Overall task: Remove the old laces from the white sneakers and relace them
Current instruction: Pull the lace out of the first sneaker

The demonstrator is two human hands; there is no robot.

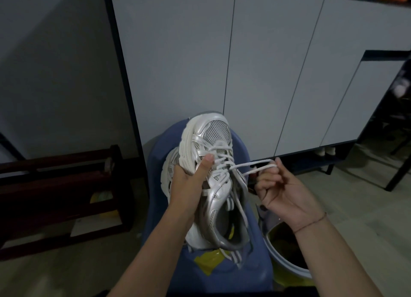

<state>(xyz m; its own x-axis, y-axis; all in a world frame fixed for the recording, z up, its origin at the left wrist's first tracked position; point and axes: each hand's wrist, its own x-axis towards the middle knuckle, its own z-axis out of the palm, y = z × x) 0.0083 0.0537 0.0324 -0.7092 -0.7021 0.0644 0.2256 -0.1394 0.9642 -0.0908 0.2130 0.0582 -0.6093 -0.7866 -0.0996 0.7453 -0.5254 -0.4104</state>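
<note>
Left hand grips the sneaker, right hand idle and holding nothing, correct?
Not idle. In the head view the left hand grips the sneaker, but the right hand holds a loop of lace drawn out from the eyelets.

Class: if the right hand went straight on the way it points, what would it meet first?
Probably the white sneaker, at its laced front: the right hand points up-left along the lace it pinches. Depth is unclear.

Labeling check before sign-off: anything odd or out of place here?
Nothing damaged or spilled. Only the lace on the held sneaker is uneven: the right hand pulls one loop sideways, and a slack strand hangs along the collar. A crumpled yellow plastic scrap lies on the blue seat beneath.
</note>
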